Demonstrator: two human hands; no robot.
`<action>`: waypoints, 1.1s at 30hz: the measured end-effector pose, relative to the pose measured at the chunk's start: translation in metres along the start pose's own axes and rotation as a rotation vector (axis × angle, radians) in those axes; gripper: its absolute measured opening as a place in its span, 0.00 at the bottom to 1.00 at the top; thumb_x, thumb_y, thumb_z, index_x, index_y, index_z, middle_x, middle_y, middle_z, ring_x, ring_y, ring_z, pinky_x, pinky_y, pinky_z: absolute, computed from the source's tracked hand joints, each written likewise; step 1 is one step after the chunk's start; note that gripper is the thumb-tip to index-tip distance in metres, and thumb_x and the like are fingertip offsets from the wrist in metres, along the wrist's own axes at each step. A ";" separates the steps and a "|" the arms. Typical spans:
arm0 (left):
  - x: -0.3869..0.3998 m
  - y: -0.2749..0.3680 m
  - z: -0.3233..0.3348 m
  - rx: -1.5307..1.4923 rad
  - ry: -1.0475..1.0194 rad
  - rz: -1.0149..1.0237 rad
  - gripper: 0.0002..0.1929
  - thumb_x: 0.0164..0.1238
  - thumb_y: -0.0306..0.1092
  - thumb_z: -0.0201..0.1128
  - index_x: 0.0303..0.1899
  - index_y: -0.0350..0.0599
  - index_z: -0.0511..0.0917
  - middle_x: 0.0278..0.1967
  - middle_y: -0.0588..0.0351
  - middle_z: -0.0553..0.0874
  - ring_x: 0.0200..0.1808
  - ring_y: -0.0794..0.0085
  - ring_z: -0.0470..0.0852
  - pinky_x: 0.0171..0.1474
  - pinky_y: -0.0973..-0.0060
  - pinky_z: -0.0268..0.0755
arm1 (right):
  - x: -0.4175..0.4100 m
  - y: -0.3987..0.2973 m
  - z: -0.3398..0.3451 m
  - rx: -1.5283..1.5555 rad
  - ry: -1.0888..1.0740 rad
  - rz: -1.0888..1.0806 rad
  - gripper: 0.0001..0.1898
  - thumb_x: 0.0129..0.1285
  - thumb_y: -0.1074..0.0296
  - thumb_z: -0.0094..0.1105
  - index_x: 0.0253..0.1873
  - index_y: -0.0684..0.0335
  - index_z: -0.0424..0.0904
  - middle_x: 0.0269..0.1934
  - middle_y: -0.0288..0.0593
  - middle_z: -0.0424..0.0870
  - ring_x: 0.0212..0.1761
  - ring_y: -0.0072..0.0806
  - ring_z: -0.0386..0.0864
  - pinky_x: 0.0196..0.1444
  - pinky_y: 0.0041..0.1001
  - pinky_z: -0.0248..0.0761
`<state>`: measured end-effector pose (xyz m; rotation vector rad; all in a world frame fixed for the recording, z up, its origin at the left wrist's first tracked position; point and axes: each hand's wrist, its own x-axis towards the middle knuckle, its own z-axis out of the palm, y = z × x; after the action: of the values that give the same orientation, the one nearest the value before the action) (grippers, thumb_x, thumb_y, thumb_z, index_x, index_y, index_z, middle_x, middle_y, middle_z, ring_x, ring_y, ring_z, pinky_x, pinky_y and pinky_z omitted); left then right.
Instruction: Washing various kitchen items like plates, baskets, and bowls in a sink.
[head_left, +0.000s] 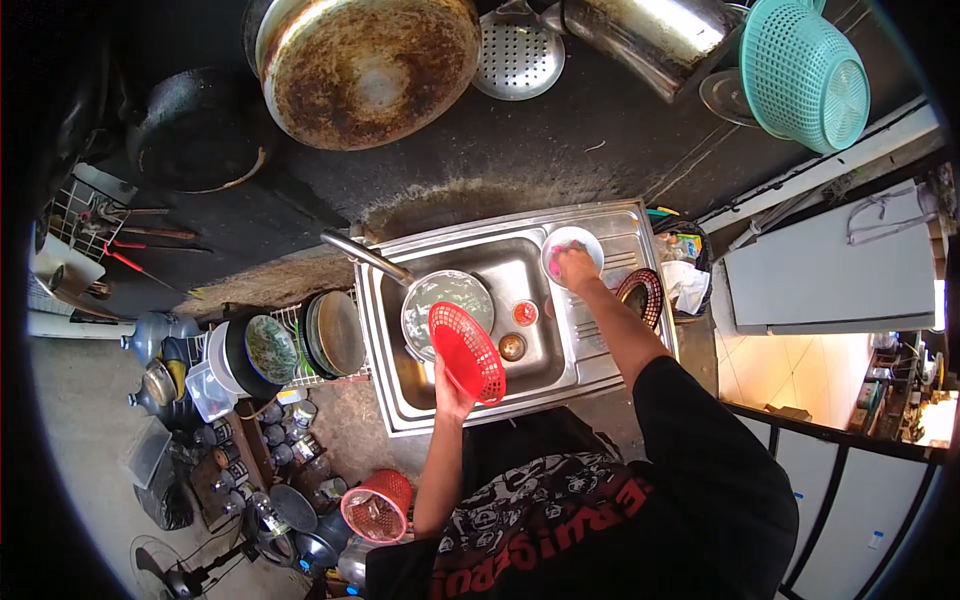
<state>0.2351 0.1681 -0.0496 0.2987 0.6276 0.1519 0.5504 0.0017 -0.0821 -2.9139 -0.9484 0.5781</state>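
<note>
My left hand (452, 397) holds a red plastic basket (457, 352) tilted over the near side of the steel sink (517, 270). Behind it a round pot of cloudy water (450, 296) stands in the basin under the faucet (367, 255). My right hand (576, 268) grips a pink sponge or cloth (559, 262) inside a white bowl (589, 238) at the edge of the drainboard. A small red item (525, 313) lies in the basin beside the drain (512, 346). A dark round basket with a reddish rim (640, 296) rests on the drainboard near my right forearm.
A rack left of the sink holds upright plates (340, 332) and bowls (270, 349). Pans (367, 75), a perforated skimmer (520, 56) and a turquoise colander (795, 75) hang on the wall. A bin with rubbish (686, 281) stands right of the sink.
</note>
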 end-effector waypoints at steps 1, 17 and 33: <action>-0.004 -0.003 0.003 0.002 0.006 0.004 0.37 0.69 0.67 0.45 0.69 0.49 0.62 0.63 0.49 0.74 0.61 0.52 0.75 0.63 0.47 0.69 | 0.000 0.001 -0.002 0.004 -0.003 -0.006 0.10 0.58 0.67 0.58 0.43 0.60 0.84 0.45 0.52 0.85 0.58 0.43 0.77 0.60 0.38 0.70; 0.009 -0.015 0.061 -0.010 -0.032 0.011 0.33 0.71 0.61 0.49 0.66 0.46 0.65 0.59 0.53 0.77 0.58 0.61 0.78 0.61 0.57 0.71 | -0.027 0.045 -0.010 0.914 0.700 0.147 0.09 0.60 0.76 0.58 0.46 0.63 0.77 0.36 0.54 0.82 0.41 0.49 0.81 0.46 0.37 0.74; 0.037 -0.024 0.127 0.161 -0.005 0.212 0.29 0.69 0.60 0.51 0.60 0.49 0.69 0.51 0.55 0.80 0.50 0.64 0.81 0.53 0.62 0.75 | -0.134 -0.145 -0.048 1.400 0.134 -0.508 0.20 0.75 0.65 0.42 0.66 0.66 0.64 0.64 0.54 0.68 0.69 0.42 0.65 0.70 0.33 0.56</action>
<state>0.3414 0.1254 0.0196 0.5217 0.6031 0.3048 0.3854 0.0479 0.0278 -1.3973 -0.7231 0.6099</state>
